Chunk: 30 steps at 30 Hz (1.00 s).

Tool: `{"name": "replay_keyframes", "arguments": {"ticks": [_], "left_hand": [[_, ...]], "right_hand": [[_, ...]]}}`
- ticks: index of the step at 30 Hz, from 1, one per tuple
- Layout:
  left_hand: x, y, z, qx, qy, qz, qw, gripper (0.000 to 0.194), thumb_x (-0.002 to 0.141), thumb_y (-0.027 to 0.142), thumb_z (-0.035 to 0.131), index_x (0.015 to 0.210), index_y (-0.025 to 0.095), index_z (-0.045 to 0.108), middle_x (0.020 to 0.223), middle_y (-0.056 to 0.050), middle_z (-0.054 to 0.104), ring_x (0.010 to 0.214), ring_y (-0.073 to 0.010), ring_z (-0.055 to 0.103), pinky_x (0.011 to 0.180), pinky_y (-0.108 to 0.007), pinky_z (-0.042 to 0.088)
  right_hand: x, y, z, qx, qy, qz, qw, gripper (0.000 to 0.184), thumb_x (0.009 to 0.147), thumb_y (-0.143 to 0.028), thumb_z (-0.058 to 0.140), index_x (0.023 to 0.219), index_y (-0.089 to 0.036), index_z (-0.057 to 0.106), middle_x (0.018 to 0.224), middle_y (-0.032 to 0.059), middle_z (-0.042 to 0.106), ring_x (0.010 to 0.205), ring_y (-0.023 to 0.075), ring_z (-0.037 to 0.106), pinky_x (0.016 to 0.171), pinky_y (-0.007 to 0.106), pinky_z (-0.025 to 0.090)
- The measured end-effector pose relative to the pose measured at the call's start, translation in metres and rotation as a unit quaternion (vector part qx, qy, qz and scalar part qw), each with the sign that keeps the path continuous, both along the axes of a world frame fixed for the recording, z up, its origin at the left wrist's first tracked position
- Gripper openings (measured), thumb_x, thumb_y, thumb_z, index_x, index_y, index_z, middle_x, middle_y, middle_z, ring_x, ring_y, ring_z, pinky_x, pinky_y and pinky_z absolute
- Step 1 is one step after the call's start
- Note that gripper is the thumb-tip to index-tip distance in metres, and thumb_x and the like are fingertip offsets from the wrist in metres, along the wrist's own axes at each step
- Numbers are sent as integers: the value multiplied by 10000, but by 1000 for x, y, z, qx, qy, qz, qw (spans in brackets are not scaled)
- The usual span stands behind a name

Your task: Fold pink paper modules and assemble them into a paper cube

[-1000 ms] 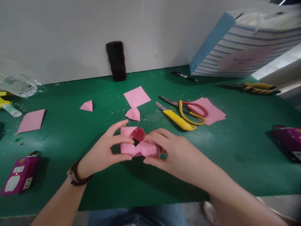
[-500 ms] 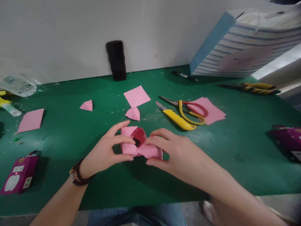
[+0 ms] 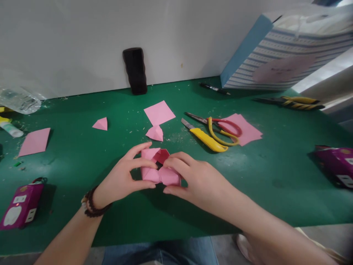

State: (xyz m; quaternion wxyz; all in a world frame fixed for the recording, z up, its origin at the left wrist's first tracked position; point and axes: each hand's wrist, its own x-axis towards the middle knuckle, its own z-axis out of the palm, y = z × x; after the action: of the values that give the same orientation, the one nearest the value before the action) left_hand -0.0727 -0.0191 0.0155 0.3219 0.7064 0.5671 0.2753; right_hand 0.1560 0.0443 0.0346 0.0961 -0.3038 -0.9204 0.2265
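Above the near part of the table, both hands grip a folded pink paper piece (image 3: 150,173) made of joined sections around a central opening. My left hand (image 3: 125,172) pinches its left side, thumb below and fingers along the top and into the gap. On the right side, my right hand (image 3: 190,171) holds a section between thumb and fingers, covering part of it. Just beyond the hands lies a small folded pink paper piece (image 3: 154,133), touching a flat pink paper square (image 3: 160,112). Another small folded pink piece (image 3: 100,124) rests farther left.
Right of centre, a yellow utility knife (image 3: 208,140) lies beside scissors (image 3: 220,127) on pink sheets (image 3: 248,130). A phone (image 3: 135,70) leans on the wall. A pen (image 3: 214,88), pliers (image 3: 292,103) and a striped bag (image 3: 275,62) are at back right; a purple box (image 3: 23,202) is left.
My right hand has moved left, bringing the right section of the folded paper closer to the left one. The opening between them looks narrower. My left hand stays nearly still.
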Motion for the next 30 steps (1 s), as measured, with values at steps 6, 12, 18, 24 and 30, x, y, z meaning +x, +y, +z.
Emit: {"name": "replay_keyframes", "arguments": {"ticks": [6,12,18,24,30], "left_hand": [[-3,1,-2,5,-19,0,1000,347,705,368,826,1030,312,716,1511,-24,434,1392,-296,422,1145,-504,380],[-2,2,-2,5,-22,-1,1000,328,710,355,824,1017,308,719,1504,-36,445,1385,-303,431,1135,-525,382],[-2,2,-3,15,-23,0,1000,323,707,351,825,1009,296,724,1497,-41,456,1371,-302,449,1134,-516,387],[-2,2,-3,17,-28,5,999,334,698,355,830,1012,302,728,1484,-38,475,1362,-300,461,1127,-505,400],[1,3,-6,30,-28,8,999,318,709,341,825,1006,287,725,1471,-49,488,1352,-298,472,1119,-510,408]], "right_hand": [[8,7,3,-35,58,11,998,390,778,-371,777,1108,-221,630,1208,65,647,715,164,667,606,325,568],[6,12,-1,-100,114,45,987,199,864,-171,681,1043,-257,686,1140,26,663,945,148,671,784,264,564],[1,10,-3,-84,137,46,986,202,845,-139,694,1028,-224,706,1120,50,663,1001,164,669,823,275,574],[0,7,-3,-44,149,49,987,182,842,-125,692,1007,-199,707,1082,67,675,982,180,680,785,289,587],[-3,5,-8,-16,155,42,987,161,833,-120,690,972,-199,711,1052,71,679,955,184,687,768,296,597]]}}
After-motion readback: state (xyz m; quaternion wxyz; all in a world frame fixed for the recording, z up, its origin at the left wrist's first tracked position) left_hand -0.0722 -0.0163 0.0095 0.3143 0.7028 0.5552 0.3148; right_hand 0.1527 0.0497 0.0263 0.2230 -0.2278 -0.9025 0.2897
